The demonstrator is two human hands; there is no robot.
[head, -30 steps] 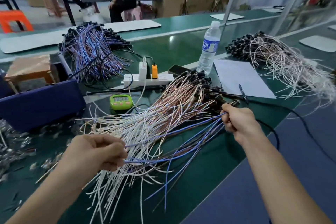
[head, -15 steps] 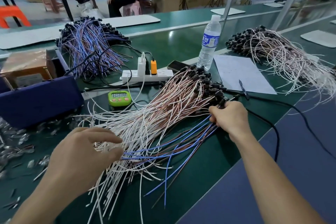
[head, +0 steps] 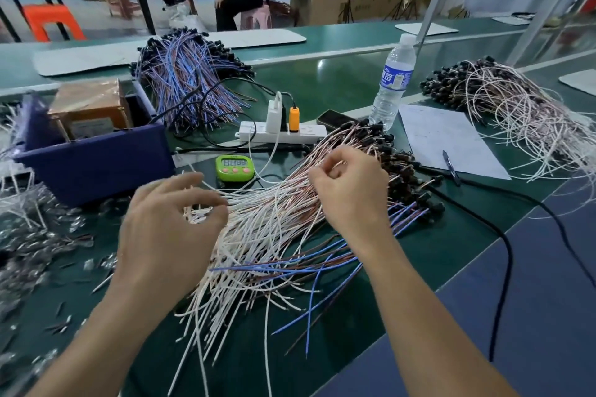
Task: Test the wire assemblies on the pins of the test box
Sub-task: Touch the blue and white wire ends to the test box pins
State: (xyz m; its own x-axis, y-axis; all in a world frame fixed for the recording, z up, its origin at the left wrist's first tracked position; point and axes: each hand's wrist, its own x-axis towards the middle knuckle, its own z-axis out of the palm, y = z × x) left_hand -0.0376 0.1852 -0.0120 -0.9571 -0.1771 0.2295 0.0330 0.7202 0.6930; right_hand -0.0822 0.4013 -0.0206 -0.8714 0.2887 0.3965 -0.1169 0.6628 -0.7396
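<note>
A big pile of white and brown wire assemblies (head: pixel 274 222) with black connectors lies on the green bench in front of me. A few blue and brown wire assemblies (head: pixel 322 258) lie loose along its near side. My left hand (head: pixel 167 229) hovers over the white wire ends with its fingers loosely spread and holds nothing. My right hand (head: pixel 348 193) sits on top of the pile, its curled fingers and thumb pinching a few of the white and brown wires. A copper-coloured box (head: pixel 90 103) sits inside a blue bin (head: pixel 96 164) at the left.
Behind the pile are a green timer (head: pixel 234 167), a white power strip (head: pixel 283 135), a phone (head: pixel 332 119) and a water bottle (head: pixel 392 80). Paper (head: pixel 445 138) with a pen (head: pixel 450 164) lies at the right. More wire piles sit at back left (head: pixel 187 80) and right (head: pixel 516 113). A black cable (head: pixel 503 235) crosses the bench edge.
Both hands have let go of the blue wire assemblies, which now lie on the bench. My right hand moved left onto the white and brown pile; my left hand opened and rose.
</note>
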